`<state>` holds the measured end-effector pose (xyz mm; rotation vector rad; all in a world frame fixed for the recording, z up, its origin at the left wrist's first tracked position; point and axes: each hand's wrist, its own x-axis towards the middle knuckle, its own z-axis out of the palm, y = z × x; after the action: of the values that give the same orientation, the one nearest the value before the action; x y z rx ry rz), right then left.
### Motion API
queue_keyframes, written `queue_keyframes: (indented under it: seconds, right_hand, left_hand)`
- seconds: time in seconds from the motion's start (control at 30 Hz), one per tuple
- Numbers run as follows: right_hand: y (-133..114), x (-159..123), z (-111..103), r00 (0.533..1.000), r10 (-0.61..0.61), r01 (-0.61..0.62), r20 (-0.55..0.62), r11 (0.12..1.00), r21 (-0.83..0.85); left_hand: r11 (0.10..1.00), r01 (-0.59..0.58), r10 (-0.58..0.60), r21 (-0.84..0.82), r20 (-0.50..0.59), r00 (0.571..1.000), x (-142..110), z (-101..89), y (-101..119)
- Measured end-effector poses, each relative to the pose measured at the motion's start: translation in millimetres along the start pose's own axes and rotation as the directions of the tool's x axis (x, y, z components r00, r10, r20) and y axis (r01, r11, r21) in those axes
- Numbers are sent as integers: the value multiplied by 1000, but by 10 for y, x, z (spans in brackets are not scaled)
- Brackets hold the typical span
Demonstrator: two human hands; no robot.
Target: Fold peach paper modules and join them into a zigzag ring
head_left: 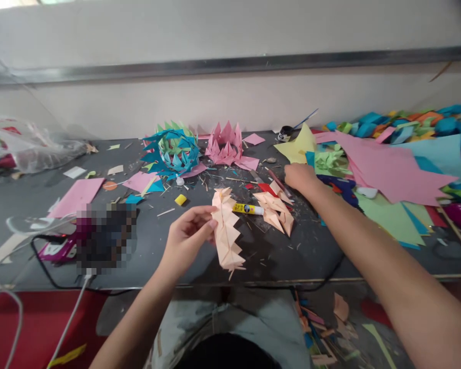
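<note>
My left hand (186,233) pinches a long peach folded-paper strip (226,230) with zigzag edges and holds it upright above the dark table (146,246). My right hand (300,177) reaches out to the right of it, fingers curled down over small things on the table; what they grip is hidden. Loose peach folded pieces (276,210) lie just below that hand. A yellow glue stick (248,208) lies between the strip and those pieces.
A blue-green paper ring (172,149) and a pink paper crown (225,146) stand near the wall. Coloured paper sheets (392,169) pile up at the right. A plastic bag (26,146) lies far left, cables (54,266) and a blurred device (103,236) at front left.
</note>
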<state>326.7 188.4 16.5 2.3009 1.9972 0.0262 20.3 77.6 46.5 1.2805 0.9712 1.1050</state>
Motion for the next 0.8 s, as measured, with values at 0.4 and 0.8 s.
queue_keyframes:
  seconds: [0.4, 0.8]
  right_hand:
    - [-119, -1111, -227, 759, -279, 480, -589, 850, 215]
    - [-495, -1968, 502, 728, -480, 659, -490, 687, 306]
  left_hand:
    - [1000, -14, 13, -8, -51, 999, -363, 62, -49]
    - [999, -35, 35, 40, -18, 999, -480, 46, -22]
